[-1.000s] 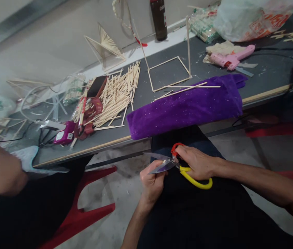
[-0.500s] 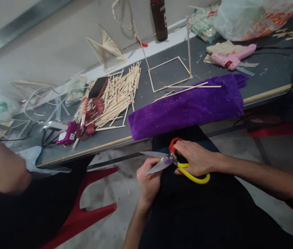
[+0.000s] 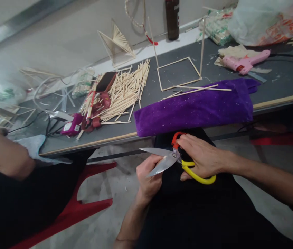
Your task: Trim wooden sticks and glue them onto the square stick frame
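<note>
My right hand (image 3: pixel 200 154) grips a pair of scissors (image 3: pixel 166 159) by its red and yellow handles, above my dark-clothed lap. The blades are spread apart and point left. Between them sits my closed left hand (image 3: pixel 149 174), its fingertips near the pivot; whatever it pinches is hidden by the fingers and the lower blade. Just beyond the scissors, a folded purple cloth (image 3: pixel 193 109) lies along the table edge with a few thin wooden sticks (image 3: pixel 203 88) across it. Behind it stands a square stick frame (image 3: pixel 181 85) with two upright sticks.
A heap of wooden sticks (image 3: pixel 125 95) lies on the grey table (image 3: pixel 112 133), with a dark phone-like object (image 3: pixel 106 82) on it. A pink glue gun (image 3: pixel 246 63) rests at right. A brown bottle (image 3: pixel 172 20) stands behind. At left is another person's arm (image 3: pixel 11 155) beside a red stool (image 3: pixel 92 205).
The view has shifted slightly, so the table things appear farther right. The scissors have moved a little to the right relative to my left hand, with the blades still apart.
</note>
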Demonstrator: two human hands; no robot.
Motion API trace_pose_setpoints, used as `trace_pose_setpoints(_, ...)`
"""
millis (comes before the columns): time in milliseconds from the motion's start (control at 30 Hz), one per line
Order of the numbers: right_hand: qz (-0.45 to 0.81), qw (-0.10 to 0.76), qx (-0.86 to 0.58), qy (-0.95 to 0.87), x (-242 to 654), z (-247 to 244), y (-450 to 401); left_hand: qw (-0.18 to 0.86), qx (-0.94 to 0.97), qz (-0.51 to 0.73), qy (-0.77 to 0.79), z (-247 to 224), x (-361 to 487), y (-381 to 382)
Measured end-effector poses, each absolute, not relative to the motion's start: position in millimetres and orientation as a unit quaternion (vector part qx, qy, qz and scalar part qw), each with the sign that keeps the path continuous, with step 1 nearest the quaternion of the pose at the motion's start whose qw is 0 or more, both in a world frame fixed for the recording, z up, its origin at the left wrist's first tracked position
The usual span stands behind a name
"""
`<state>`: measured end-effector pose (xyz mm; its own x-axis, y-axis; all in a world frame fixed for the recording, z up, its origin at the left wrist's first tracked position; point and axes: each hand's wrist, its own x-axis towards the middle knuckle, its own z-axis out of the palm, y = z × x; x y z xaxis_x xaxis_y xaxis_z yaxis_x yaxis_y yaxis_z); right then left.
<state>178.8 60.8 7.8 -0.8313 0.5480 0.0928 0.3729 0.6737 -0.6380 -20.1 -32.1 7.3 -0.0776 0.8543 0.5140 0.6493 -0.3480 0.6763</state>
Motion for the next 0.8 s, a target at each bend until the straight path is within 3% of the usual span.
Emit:
trace_pose_setpoints(200,0.277,0.201,-0.223,-0.913,180.1,35.5,73.8,0.066,0.673,0.482,0.557,32.8,-22.8,-15.6)
trace_pose_setpoints(400,0.231,0.207,-0.21,-0.927,186.0,37.2,79.0,0.058,0.697,0.482,0.527,41.9,-18.4,-10.6)
trace_pose_setpoints(633,0.169,0.213,-0.221,-0.937,185.0,58.5,98.6,0.112,0.663,0.533,0.513,56.0,-13.7,12.6)
trace_pose_setpoints(800,0.153,0.228,-0.231,-0.934,190.2,74.1,111.2,0.208,0.623,0.574,0.489,65.2,-10.4,35.3)
